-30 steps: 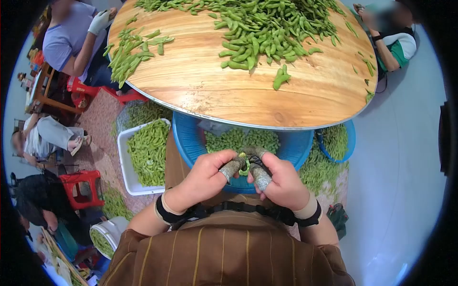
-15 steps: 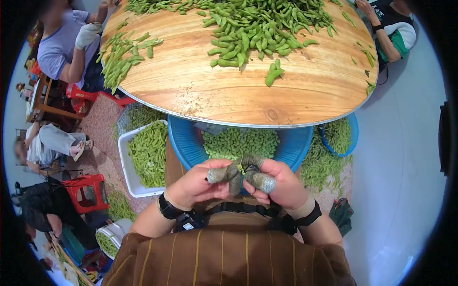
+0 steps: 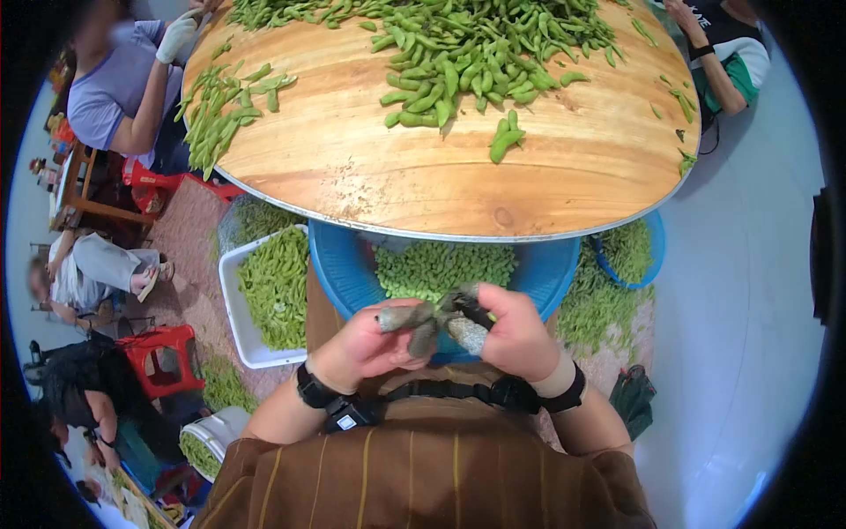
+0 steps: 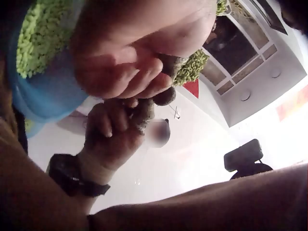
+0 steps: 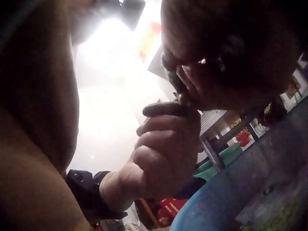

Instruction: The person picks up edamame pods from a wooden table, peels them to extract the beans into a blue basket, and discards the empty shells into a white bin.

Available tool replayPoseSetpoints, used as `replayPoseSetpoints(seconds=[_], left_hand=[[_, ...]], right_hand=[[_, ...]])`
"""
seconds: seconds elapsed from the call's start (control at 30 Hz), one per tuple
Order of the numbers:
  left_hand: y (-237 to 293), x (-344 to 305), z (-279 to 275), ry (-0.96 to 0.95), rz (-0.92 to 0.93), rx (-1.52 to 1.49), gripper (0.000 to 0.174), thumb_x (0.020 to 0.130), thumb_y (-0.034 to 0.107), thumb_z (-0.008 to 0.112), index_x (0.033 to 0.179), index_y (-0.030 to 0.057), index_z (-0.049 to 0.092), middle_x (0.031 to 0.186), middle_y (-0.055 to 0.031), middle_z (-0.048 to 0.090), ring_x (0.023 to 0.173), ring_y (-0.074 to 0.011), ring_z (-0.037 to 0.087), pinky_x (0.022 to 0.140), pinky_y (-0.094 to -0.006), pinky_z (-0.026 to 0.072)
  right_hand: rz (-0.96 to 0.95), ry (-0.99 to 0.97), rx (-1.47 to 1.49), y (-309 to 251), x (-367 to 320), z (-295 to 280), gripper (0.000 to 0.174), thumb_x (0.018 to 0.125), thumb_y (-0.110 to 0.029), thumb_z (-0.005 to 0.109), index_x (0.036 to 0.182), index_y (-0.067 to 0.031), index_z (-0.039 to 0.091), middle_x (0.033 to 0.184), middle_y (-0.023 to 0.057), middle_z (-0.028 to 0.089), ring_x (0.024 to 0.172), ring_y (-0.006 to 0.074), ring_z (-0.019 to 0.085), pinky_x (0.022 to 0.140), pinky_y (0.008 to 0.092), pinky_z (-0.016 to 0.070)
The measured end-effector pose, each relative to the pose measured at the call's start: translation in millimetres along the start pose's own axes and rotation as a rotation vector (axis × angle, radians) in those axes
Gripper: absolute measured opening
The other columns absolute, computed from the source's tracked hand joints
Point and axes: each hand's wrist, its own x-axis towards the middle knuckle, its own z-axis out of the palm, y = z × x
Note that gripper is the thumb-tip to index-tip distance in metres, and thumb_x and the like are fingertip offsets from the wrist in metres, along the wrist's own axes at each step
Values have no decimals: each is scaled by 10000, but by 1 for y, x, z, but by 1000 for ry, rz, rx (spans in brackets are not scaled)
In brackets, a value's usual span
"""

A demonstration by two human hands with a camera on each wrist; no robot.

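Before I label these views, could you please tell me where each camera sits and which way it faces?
Head: worn on the head, looking forward and down at the wooden table, blue basin and green beans; left hand, right hand, forearms and brown striped clothing show.
Left wrist: on that wrist, facing the left hand up close, the right hand beyond.
Right wrist: on that wrist, facing the right hand, left hand beyond.
Shared: both wrist views show both hands and the blue basin.

Head view looks steeply down from above the near side of the tub [image 3: 339, 273], table [image 3: 370, 185] beyond; left wrist and right wrist views peer upward from close above the tub, sharing left hand [image 4: 132, 50] and right hand [image 4: 113, 134]
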Motion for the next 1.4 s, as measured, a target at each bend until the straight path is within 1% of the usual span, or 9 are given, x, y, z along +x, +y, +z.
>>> replayPoseSetpoints(seconds=[0.13, 0.17, 0.2, 0.27, 0.37, 0.63, 1.1, 1.3, 1.4], left_hand=[[25, -36, -11, 215, 212, 288, 296, 955, 281, 464, 813, 37, 555, 588, -35, 507, 483, -150, 427, 469, -285, 334], [35, -53, -2, 591, 200, 373, 276, 951, 288, 502, 862, 38, 577, 575, -21, 507, 477, -146, 434, 454, -279, 337], [45, -72, -13, 688, 157, 621, 284, 902, 297, 578, 947, 17, 585, 563, -56, 525, 472, -213, 489, 462, -321, 388], [57, -100, -22, 1013, -74, 1964, 321, 812, 242, 674, 1012, 8, 580, 672, -128, 582, 567, -298, 569, 540, -373, 455], [59, -102, 12, 1413, 115, 2425, 381, 717, 165, 736, 1026, 9, 576, 832, -163, 610, 698, -341, 606, 632, -406, 485], [66, 33, 128, 553, 785, 2379, 289, 709, 91, 695, 982, 54, 605, 886, -126, 620, 749, -334, 600, 645, -397, 490], [87, 139, 117, 687, 716, 2362, 296, 734, -37, 589, 1023, 17, 550, 844, -158, 625, 739, -284, 637, 615, -378, 506], [80, 97, 107, 539, 517, 1297, 217, 858, 36, 596, 1069, -14, 601, 836, -42, 650, 732, -86, 615, 640, -215, 496], [77, 82, 102, 571, 489, 1140, 194, 872, 52, 591, 1051, -18, 605, 869, -41, 653, 737, -100, 621, 641, -214, 500]], right_hand=[[27, -4, -259, 9, -3, -1, 189, 805, -177, 617, 836, -5, 544, 701, 231, 557, 653, 412, 548, 565, 417, 441], [21, -3, -263, 9, -5, -3, 189, 805, -177, 617, 836, -5, 544, 701, 231, 557, 653, 412, 548, 565, 417, 441], [31, -13, -259, 10, -6, -5, 188, 805, -176, 616, 843, -5, 546, 702, 230, 557, 656, 405, 553, 568, 418, 440], [43, -38, -307, 8, -8, -14, 217, 789, -182, 624, 900, -12, 546, 779, 218, 582, 680, 390, 572, 590, 422, 463], [-48, 125, -726, 1, -7, -19, 297, 746, -196, 657, 952, -25, 529, 872, 193, 588, 705, 380, 592, 626, 428, 495], [95, 95, -929, 11, 1, -16, 440, 692, -218, 699, 1023, -25, 483, 870, 211, 567, 691, 379, 620, 583, 446, 524], [115, -16, -550, 43, -12, -19, 478, 753, -197, 644, 1117, 16, 418, 851, 280, 583, 748, 445, 605, 683, 486, 511], [137, 50, -447, 36, 2, -17, 348, 763, -135, 628, 1021, 17, 451, 769, 259, 600, 750, 425, 603, 647, 459, 499], [-78, 132, 82, 17, 4, -19, 111, 872, -49, 555, 968, 5, 545, 791, 62, 669, 600, 100, 591, 524, 288, 471]])
